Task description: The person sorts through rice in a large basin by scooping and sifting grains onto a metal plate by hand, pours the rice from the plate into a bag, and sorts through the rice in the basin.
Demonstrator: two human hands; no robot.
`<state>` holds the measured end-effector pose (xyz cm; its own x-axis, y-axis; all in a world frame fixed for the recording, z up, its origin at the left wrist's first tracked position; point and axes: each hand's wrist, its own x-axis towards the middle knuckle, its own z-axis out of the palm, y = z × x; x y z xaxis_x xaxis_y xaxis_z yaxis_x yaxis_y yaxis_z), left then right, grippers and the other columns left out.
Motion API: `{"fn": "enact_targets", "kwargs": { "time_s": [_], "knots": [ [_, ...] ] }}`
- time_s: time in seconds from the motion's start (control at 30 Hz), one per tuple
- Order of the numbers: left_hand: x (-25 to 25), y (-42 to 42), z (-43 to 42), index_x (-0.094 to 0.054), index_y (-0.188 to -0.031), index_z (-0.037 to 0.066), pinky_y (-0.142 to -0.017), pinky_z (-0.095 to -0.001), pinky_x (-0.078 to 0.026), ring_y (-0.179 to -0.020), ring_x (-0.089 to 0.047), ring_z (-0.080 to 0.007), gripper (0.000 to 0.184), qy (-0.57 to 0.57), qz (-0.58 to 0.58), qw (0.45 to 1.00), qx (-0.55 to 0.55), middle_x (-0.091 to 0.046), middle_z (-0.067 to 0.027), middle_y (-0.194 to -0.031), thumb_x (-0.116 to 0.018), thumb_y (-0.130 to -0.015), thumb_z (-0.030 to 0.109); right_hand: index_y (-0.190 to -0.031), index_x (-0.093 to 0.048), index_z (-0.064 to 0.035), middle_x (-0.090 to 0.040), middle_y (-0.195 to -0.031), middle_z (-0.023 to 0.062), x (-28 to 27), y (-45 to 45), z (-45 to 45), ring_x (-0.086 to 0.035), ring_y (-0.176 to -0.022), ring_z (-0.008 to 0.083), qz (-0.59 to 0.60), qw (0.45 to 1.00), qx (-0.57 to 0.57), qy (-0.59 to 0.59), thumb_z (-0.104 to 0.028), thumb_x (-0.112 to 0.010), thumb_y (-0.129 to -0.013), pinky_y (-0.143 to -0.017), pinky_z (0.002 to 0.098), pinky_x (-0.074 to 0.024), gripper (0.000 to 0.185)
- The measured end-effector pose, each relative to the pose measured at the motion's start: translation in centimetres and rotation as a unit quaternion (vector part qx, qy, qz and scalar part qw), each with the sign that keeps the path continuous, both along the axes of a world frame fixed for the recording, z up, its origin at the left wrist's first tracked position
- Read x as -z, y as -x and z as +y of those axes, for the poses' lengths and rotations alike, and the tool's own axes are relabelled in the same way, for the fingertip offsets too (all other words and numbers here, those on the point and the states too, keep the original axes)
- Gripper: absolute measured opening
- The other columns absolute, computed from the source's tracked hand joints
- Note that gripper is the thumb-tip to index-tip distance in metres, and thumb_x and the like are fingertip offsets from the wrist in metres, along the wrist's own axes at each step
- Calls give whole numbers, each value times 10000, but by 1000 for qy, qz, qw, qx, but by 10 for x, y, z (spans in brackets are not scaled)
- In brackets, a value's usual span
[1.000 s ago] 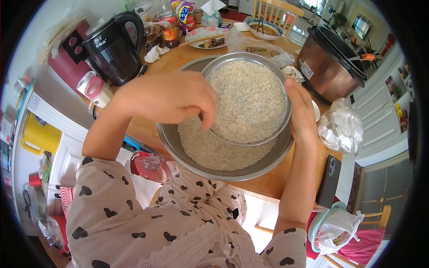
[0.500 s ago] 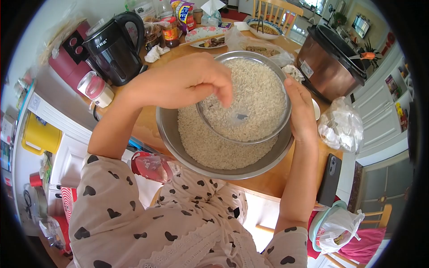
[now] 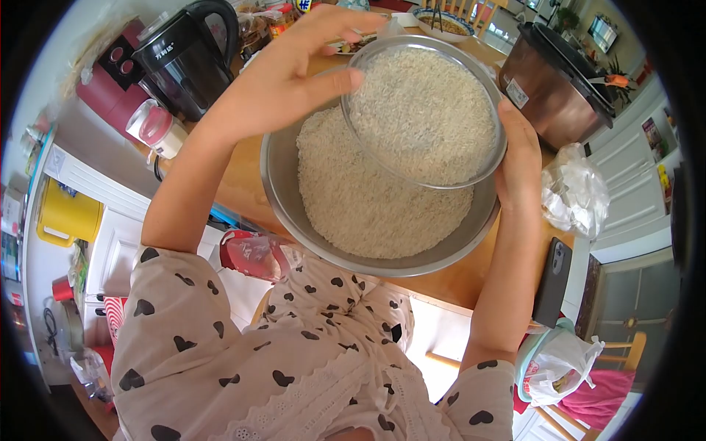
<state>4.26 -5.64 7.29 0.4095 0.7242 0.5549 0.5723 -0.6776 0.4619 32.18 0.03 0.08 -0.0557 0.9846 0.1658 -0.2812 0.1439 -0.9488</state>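
Rice in round dish, over wide steel basin of more rice. Clasped at right rim by right hand, fingers mostly hidden; thumb of wide-spread left hand at left rim.

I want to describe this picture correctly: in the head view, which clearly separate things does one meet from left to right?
Yellow jug, black kettle, large metal bowl with rice, brown cooker.

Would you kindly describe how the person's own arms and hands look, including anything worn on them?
The left hand and right hand are bare, with no glove, ring or watch showing. Loose, pale sleeves printed with black hearts end near the elbows, leaving the forearms uncovered.
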Motion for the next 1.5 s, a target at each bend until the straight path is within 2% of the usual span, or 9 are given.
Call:
{"fn": "enact_targets", "kwargs": {
  "time_s": [0.2,0.4,0.5,0.6,0.8,0.9,1.1,1.3,1.5],
  "knots": [
    [22,16,16,-458,-1380,52,-971,-309,-416,-1130,-531,-157,519,149,-105,983,-25,-571,-64,-1252,-530,-967,358,-1162,-590,40,-634,-1118,106,-3,-5,1,-590,-1029,170,72,997,-18,18,-290,-589,-941,-909,292,-451,398],
    [20,2,6,-490,-1298,-7,-792,-297,-526,-901,-656,-167,543,399,-237,880,104,-662,-101,-1065,-450,-987,436,-1204,-574,44,-618,-1170,115,-5,-1,-1,-585,-1054,174,49,998,8,30,-312,-497,-986,-926,300,-443,424],
    [22,-5,3,-593,-1127,-8,-732,-278,-492,-833,-686,-219,474,412,-269,865,96,-669,-124,-1027,-500,-959,425,-1218,-569,44,-608,-1192,112,-5,-3,-1,-570,-1086,174,17,1000,-17,16,-335,-484,-992,-942,307,-435,449],
    [31,0,8,-546,-1189,-1,-637,-283,-557,-780,-687,-172,402,388,-305,866,77,-677,-99,-1025,-486,-959,323,-1190,-569,58,-664,-1005,93,-10,8,-8,-629,-866,141,10,1000,23,-7,-354,-490,-988,-776,267,-475,465],
    [43,44,40,-575,-1164,9,-773,-304,-546,-832,-673,-163,378,369,-365,851,79,-655,-96,-1113,-526,-927,299,-1257,-523,58,-661,-794,96,-12,4,-10,-614,-578,150,-94,990,-78,-63,-315,-441,-1005,-587,250,-429,458],
    [53,51,58,-576,-1175,16,-870,-318,-498,-932,-642,-145,375,275,-455,847,7,-648,-78,-1132,-538,-921,289,-1246,-538,43,-658,-803,85,-13,6,-14,-617,-603,134,-179,979,-80,-59,-263,-470,-991,-602,242,-428,404],
    [58,37,73,-553,-1231,25,-955,-342,-445,-1033,-606,-197,389,358,-547,749,108,-648,-90,-1117,-512,-877,182,-1221,-566,29,-662,-818,66,-11,7,-16,-607,-608,109,-282,955,-80,-49,-182,-515,-960,-609,230,-422,340],
    [58,31,47,-610,-1033,-23,-696,-277,-518,-793,-662,-156,308,226,-571,789,-12,-665,-107,-986,-525,-931,255,-1206,-569,30,-659,-804,80,-19,13,-22,-609,-606,117,-310,946,-80,-55,-254,-506,-975,-604,235,-437,372],
    [60,41,40,-597,-1121,-8,-596,-257,-470,-715,-605,-107,358,321,-381,866,51,-639,-59,-933,-531,-951,300,-1243,-525,63,-654,-782,97,-22,17,-11,-645,-596,175,-227,962,-141,59,-315,-478,-991,-588,267,-505,457]
  ]
}}
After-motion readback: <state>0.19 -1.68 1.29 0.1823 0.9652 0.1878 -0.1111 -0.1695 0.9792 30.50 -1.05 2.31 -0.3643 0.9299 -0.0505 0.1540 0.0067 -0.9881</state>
